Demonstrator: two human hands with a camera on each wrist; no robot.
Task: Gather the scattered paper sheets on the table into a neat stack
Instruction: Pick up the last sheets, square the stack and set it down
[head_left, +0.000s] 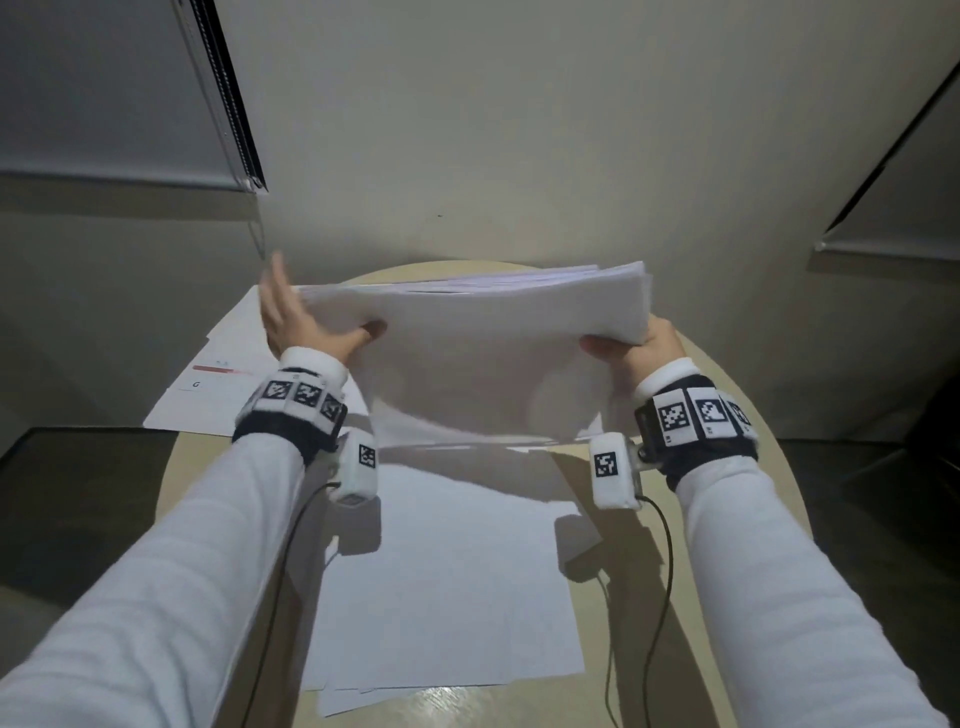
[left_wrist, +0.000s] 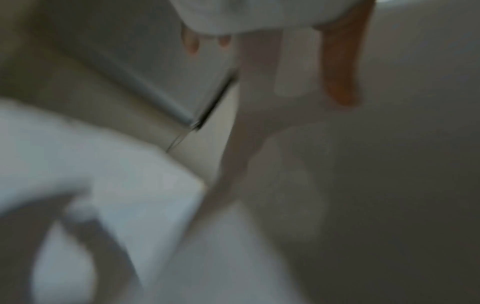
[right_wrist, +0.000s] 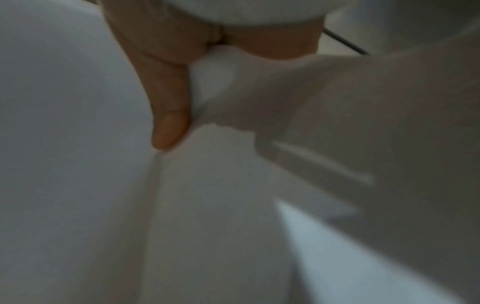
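Note:
I hold a thick bundle of white paper sheets raised and tilted above the round beige table. My left hand lies flat against the bundle's left edge, fingers straight and pointing up, thumb resting on the near face. My right hand grips the right edge, thumb in front and fingers hidden behind. The blurred right wrist view shows that thumb pressed on the paper. More white sheets lie loosely overlapped on the table below. Printed sheets with a red bar lie at the left, overhanging the table's edge.
A plain wall stands close behind the table. Window blinds hang at the left and at the far right. Dark floor surrounds the table. Black cables dangle from both wrist cameras over the sheets below.

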